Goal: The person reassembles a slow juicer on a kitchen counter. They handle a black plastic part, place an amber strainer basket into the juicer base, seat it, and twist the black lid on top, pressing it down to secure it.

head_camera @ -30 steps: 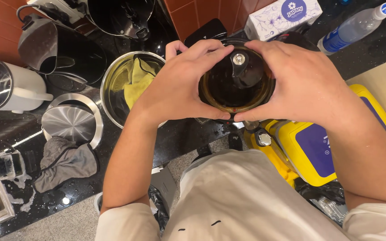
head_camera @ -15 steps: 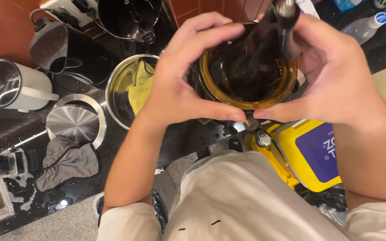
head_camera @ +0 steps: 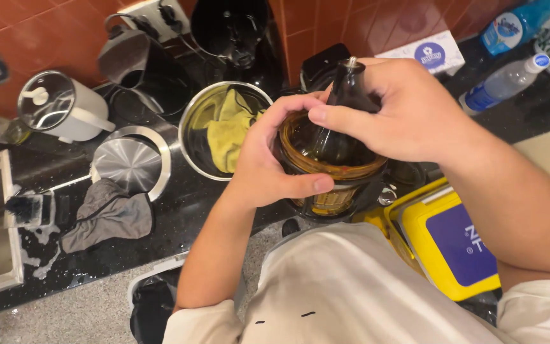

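The left hand (head_camera: 268, 159) is closed around the side of the round amber-tinted transparent juicer bowl (head_camera: 326, 172), with the thumb lying along its front rim, and the right hand (head_camera: 402, 108) grips from above the dark cone-shaped auger (head_camera: 345, 95) that stands in the bowl. Compared with half a second ago, the auger is now more upright and lifted higher out of the bowl, and the bowl is seen more from the side. Just left of the bowl stands a round steel pot (head_camera: 192, 127) with a yellow cloth (head_camera: 227, 127) inside. Below the right forearm lies a yellow rectangular package with a blue label (head_camera: 453, 248). Behind the right hand is a white box with a round blue mark (head_camera: 424, 54), and further right lie clear plastic bottles with blue labels (head_camera: 504, 79).
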